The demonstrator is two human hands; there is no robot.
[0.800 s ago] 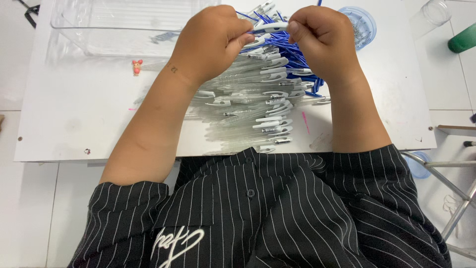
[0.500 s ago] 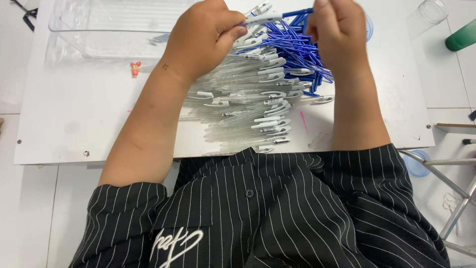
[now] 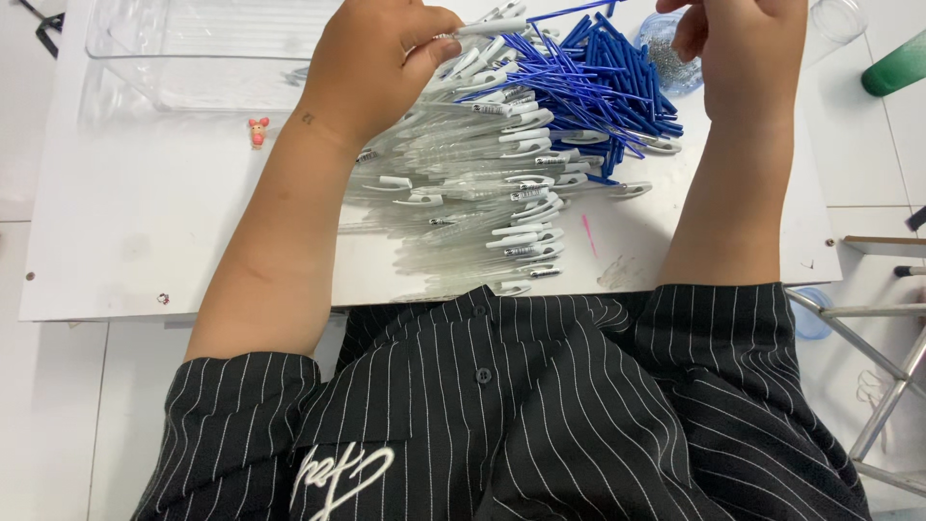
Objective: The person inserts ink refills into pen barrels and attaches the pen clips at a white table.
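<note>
A white table fills most of the view, seen from above the seated person's striped black shirt. A clear tray sits on it, just left of the left hand. Below and between the two hands lies a wide heap of clear pen barrels with white clips. Beyond that, under the right hand, is a pile of blue refills. A small clear dish of tiny metal parts sits just left of the right hand's wrist, half covered by the refills. A green bottle stands well to the right of that hand, near the edge of the view. A tiny pink figure lies on the table just left of the left forearm.

The left hand is curled, thumb and fingers pinching one barrel by its end, so it points right. A thin blue refill sticks out of the barrel toward the right hand. The right hand is loosely curled at the top edge; whether it grips anything cannot be told.

Compared with half a second ago, the hands have moved apart: the right hand has lifted up and away to the right, and the refill now spans the gap between them.
</note>
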